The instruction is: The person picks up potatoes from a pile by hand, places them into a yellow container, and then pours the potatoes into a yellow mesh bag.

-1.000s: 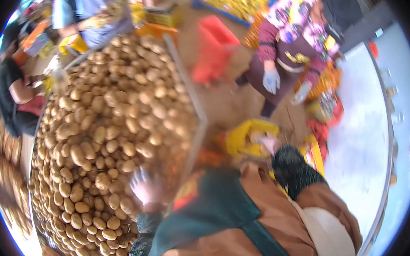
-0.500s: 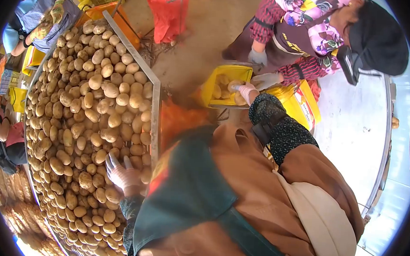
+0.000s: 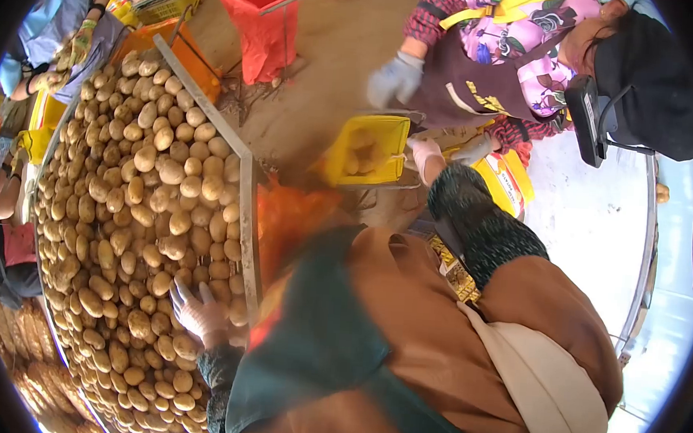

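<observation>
My left hand (image 3: 201,316), in a pale glove, rests with fingers spread on the heap of potatoes (image 3: 157,197) by the near side of the bin. My right hand (image 3: 428,159), gloved in pale pink, is at the right rim of a yellow bag (image 3: 369,170) held open on a frame. Potatoes (image 3: 360,155) lie inside that bag. The right fingers are small and partly hidden at the rim, so I cannot tell what they grip. A co-worker's gloved hand (image 3: 473,150) is just beside it.
A metal rail (image 3: 248,210) edges the potato bin. Beyond it stands a red bag (image 3: 259,28) on a frame. An orange mesh bag (image 3: 283,213) hangs beside me. Facing me, a co-worker bends near a white surface (image 3: 592,224); another person's gloved hands (image 3: 75,49) are at far left.
My right hand has moved from over the potatoes in the yellow bag to its right rim. The co-worker's other hand has swung left, away from the bag. My left hand stays on the heap.
</observation>
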### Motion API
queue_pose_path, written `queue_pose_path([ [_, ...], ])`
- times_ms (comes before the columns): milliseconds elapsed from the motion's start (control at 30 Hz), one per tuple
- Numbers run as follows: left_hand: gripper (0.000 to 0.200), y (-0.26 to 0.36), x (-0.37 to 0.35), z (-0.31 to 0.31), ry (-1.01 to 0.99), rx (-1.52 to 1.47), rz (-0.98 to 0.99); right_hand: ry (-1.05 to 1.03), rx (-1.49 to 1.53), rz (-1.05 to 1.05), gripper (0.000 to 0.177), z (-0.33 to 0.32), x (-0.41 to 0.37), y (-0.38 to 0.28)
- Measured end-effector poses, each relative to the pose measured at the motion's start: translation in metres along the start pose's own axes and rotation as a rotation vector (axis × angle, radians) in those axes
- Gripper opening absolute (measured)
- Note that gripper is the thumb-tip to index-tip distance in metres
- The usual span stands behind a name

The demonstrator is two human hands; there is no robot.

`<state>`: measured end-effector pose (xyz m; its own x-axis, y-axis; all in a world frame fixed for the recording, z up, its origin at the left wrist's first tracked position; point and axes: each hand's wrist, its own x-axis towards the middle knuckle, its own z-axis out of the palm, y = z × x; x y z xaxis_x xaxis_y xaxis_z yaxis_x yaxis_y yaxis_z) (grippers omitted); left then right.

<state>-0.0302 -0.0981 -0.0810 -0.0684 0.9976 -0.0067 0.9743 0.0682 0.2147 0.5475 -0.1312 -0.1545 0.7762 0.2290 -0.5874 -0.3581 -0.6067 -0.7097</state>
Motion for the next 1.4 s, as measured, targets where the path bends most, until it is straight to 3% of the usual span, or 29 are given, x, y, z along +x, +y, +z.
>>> queue_pose_path([
  [33,0.059,-0.002,-0.002,0.001,0.003,0.009,0.011,-0.077,-0.075,-0.076,0.027,-0.010,-0.025,-0.001],
  [67,0.060,-0.004,-0.004,0.002,0.001,0.020,0.007,-0.091,-0.101,-0.220,0.031,-0.016,-0.066,-0.003],
  [100,0.060,-0.006,-0.004,0.003,-0.005,0.022,0.003,-0.310,-0.005,-0.039,0.034,-0.026,-0.116,-0.015],
  [233,0.060,-0.005,0.003,0.005,-0.028,0.051,-0.009,-0.459,-0.310,-0.002,0.034,-0.030,-0.166,0.006],
  [300,0.060,-0.002,0.003,0.001,-0.056,0.071,-0.029,-0.488,-0.581,-0.406,0.032,-0.033,-0.140,0.043],
  [367,0.059,-0.002,0.001,0.001,-0.050,0.041,-0.030,-0.466,-0.755,-0.595,0.032,-0.045,-0.123,0.074],
  [433,0.059,-0.005,0.001,0.003,-0.046,0.012,-0.036,-0.410,-0.830,-0.576,0.033,-0.054,-0.113,0.090],
  [467,0.060,-0.016,0.001,0.012,-0.032,0.067,-0.029,-0.437,-0.974,-0.750,0.034,-0.066,-0.098,0.114],
  [500,0.062,-0.015,0.001,0.008,-0.028,0.021,-0.015,-0.182,-1.155,-1.400,0.034,-0.072,-0.065,0.162],
  [600,0.065,-0.019,0.001,0.001,-0.056,0.033,0.008,0.124,-0.655,-0.822,0.043,-0.047,-0.012,0.268],
  [667,0.063,-0.031,-0.001,0.023,0.125,0.156,0.087,-0.261,-1.019,-0.732,0.049,-0.059,-0.040,0.195],
  [700,0.053,-0.024,-0.008,0.019,0.366,0.185,0.207,-0.312,-1.125,-0.524,0.049,-0.062,-0.075,0.149],
  [733,0.062,-0.007,-0.018,-0.010,0.074,0.015,0.080,-0.348,-1.209,-0.454,0.044,-0.060,-0.064,0.145],
  [833,0.058,0.005,-0.031,-0.009,0.159,0.019,0.152,-0.692,-1.619,-0.711,0.041,-0.043,0.032,0.188],
  [933,0.056,0.034,-0.057,-0.025,0.205,0.064,0.206,-0.799,-1.543,-0.670,0.036,-0.065,-0.027,0.114],
  [1033,0.055,0.045,-0.075,-0.016,0.210,0.123,0.253,-0.668,-1.511,-0.645,0.034,-0.093,-0.009,0.135],
  [1067,0.054,0.053,-0.082,-0.013,0.162,0.145,0.217,-0.758,-1.742,-0.724,0.036,-0.099,0.021,0.161],
  [1167,0.054,0.072,-0.095,0.004,0.263,0.191,0.293,-0.596,-1.518,-0.548,0.038,-0.151,0.049,0.208],
  [1300,0.056,0.117,-0.106,0.002,0.122,0.159,0.291,-0.395,-1.382,-0.241,0.045,-0.237,0.023,0.182],
  [1333,0.056,0.121,-0.108,0.019,0.178,0.094,0.302,-0.364,-1.172,-0.235,0.050,-0.261,0.014,0.170],
  [1400,0.054,0.139,-0.109,0.028,0.160,0.044,0.372,-0.274,-1.063,-0.302,0.047,-0.296,-0.003,0.141],
])
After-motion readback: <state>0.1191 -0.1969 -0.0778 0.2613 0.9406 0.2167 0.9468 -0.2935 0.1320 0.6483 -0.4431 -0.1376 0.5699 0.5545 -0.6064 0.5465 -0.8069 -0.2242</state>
